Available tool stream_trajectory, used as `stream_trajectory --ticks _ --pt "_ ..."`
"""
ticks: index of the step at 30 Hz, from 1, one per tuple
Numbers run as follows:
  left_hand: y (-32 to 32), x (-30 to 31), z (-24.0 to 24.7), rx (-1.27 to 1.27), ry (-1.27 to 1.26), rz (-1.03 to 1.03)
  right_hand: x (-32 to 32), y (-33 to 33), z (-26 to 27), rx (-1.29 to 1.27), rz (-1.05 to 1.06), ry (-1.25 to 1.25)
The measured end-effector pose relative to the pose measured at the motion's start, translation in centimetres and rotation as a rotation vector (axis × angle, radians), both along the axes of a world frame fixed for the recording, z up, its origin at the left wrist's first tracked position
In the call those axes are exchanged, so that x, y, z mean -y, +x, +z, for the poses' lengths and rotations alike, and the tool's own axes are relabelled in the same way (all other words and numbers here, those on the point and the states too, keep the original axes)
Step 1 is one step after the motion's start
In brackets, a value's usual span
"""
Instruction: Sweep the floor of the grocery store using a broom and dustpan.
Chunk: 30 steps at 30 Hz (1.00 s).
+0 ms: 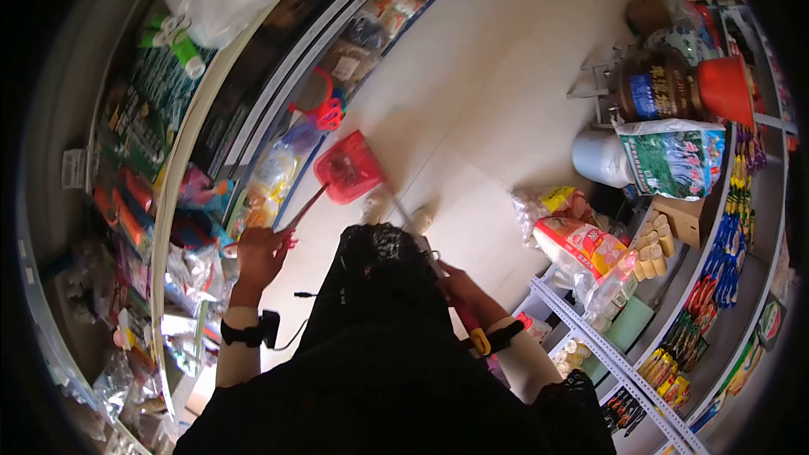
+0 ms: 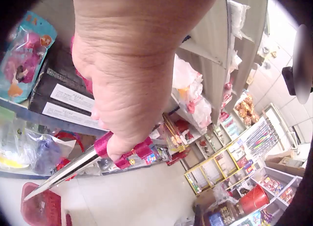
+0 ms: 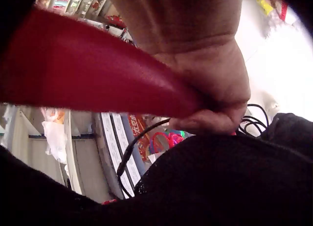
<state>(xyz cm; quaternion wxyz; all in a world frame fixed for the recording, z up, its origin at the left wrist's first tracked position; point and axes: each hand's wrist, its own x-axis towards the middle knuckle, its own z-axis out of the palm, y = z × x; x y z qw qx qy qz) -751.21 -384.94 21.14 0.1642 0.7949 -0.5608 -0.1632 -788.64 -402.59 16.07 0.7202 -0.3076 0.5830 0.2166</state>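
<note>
At mid-frame the dustpan (image 1: 348,170) lies up-right of the left hand (image 1: 261,254), which grips its slanted handle; the right hand (image 3: 210,84), farther off, clasps the broom (image 3: 88,74).

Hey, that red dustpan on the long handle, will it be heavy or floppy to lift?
Probably light: the left hand alone holds the dustpan by its thin handle. It looks like stiff plastic, so likely not floppy. On the smooth floor it may slide easily.

Small shop, stocked shelves (image 1: 674,345), packaged goods (image 1: 581,244)
</note>
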Motion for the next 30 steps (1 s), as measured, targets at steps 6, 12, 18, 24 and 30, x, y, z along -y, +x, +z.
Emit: stream_trajectory --ticks 6,12,18,24,30 --pt "-0.7 4.0 1.0 0.081 -0.026 -0.038 3.5 -0.7 2.7 0.174 -0.151 0.021" --pt "-1.2 11.3 1.1 0.09 -0.102 0.066 9.2 -7.8 4.7 -0.004 -0.678 -0.044" --pt "-3.5 23.1 2.2 0.029 -0.152 0.061 19.7 -13.8 3.2 0.101 -1.035 -0.223" --pt "-6.4 35.8 4.7 0.056 -0.107 0.073 34.7 -23.1 -0.6 0.12 -1.267 -0.148" --pt "-10.1 49.5 8.4 0.082 -0.17 0.154 51.6 -29.1 -3.0 0.203 -1.249 -0.123"
